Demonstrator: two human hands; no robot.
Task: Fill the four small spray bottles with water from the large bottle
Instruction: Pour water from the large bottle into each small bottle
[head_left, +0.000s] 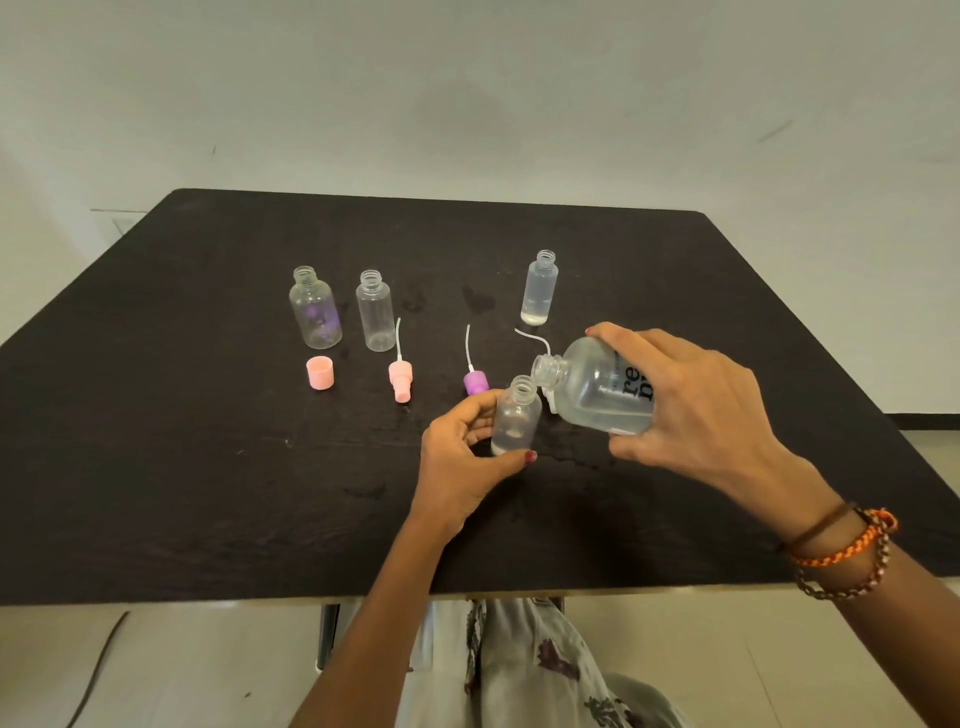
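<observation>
1. Just left of the large bottle (597, 387), the small spray bottle (515, 418) in hand stood upright on the black table (208, 467), left hand (465, 462) grasping it, thumb and fingers curled round its body.
2. Right hand (691, 402) gripped the large bottle, tipped nearly flat, mouth just above and right of the small neck; not yet lined up.
3. A little water showed in the held bottle. Judgement: bring the mouths together, tilt slowly, keep the small bottle braced; its narrow neck invites spills.
4. Behind the large bottle, a slim bottle (540, 288) held a little water; far left, two bottles (314, 309) (375, 312) looked empty.
</observation>
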